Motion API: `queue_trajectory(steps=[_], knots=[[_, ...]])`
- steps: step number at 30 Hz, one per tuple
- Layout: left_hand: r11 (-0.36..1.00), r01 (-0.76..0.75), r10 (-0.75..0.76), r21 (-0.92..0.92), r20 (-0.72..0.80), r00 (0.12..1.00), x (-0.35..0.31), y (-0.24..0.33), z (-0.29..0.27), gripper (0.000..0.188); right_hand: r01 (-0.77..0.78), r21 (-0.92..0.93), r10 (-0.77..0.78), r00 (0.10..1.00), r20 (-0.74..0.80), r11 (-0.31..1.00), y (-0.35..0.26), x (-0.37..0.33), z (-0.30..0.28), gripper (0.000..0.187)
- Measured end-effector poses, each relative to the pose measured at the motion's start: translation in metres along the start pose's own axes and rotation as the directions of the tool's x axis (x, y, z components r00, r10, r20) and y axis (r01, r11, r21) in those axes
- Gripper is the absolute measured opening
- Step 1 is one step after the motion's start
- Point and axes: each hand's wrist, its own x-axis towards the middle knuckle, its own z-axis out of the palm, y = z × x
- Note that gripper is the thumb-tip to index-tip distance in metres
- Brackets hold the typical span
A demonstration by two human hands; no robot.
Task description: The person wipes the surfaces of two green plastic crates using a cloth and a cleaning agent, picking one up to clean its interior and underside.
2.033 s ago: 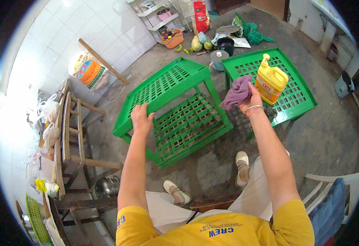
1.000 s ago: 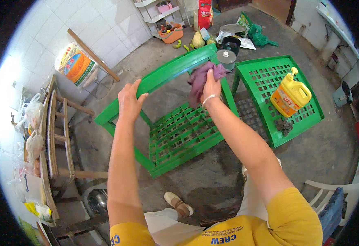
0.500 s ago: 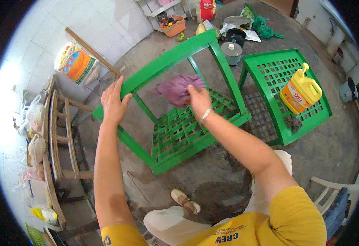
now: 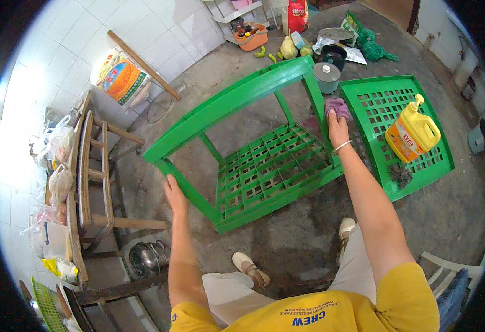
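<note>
A green plastic rack frame [image 4: 237, 108] with a slatted grid base [image 4: 273, 160] stands tilted in front of me. My left hand [image 4: 177, 198] grips its left post from the outer side, low beneath the top bar. A crumpled purple cloth [image 4: 338, 106] is bunched in my right hand [image 4: 338, 126], whose fingers press it against the right post near the top. To the right is a separate green perforated panel [image 4: 364, 102]. On that panel stand a yellow pump jug [image 4: 411, 133] and a dark scouring ball [image 4: 401, 176].
Wooden stools [image 4: 101, 166] and a shelf with plastic bags [image 4: 60, 182] line the left wall. A metal pot [image 4: 145, 259] lies near them. Behind the frame are a lidded grey pot [image 4: 326, 77], squashes [image 4: 288, 48] and an orange basket [image 4: 252, 39]. A white chair [image 4: 447, 263] is at lower right.
The cloth in my right hand has moved from the frame's opening to its right post. My left hand has slid from the top bar down to the left post.
</note>
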Motion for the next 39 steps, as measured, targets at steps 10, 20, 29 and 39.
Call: queue_trajectory(steps=[10,20,29,39], knots=[[0.825,0.214,-0.191,-0.524,0.099,0.977,-0.077,-0.007,-0.01,0.052,-0.047,0.151,0.036,0.996,0.077,0.987,-0.008,-0.01,-0.024,0.051],[0.942,0.03,0.034,-0.333,0.185,0.982,-0.099,0.023,-0.026,0.055,0.352,0.045,-0.333,0.915,-0.227,0.935,-0.044,0.001,-0.016,0.028],[0.999,0.015,-0.015,-0.043,-0.008,1.0,-0.124,0.011,-0.013,0.078,0.144,0.033,-0.138,0.823,0.55,0.989,-0.093,-0.097,0.063,0.027],[0.986,-0.164,0.165,0.014,-0.082,0.983,-0.146,0.01,0.003,0.079,-0.831,0.356,0.222,0.478,0.85,0.427,-0.075,-0.235,0.267,0.016]])
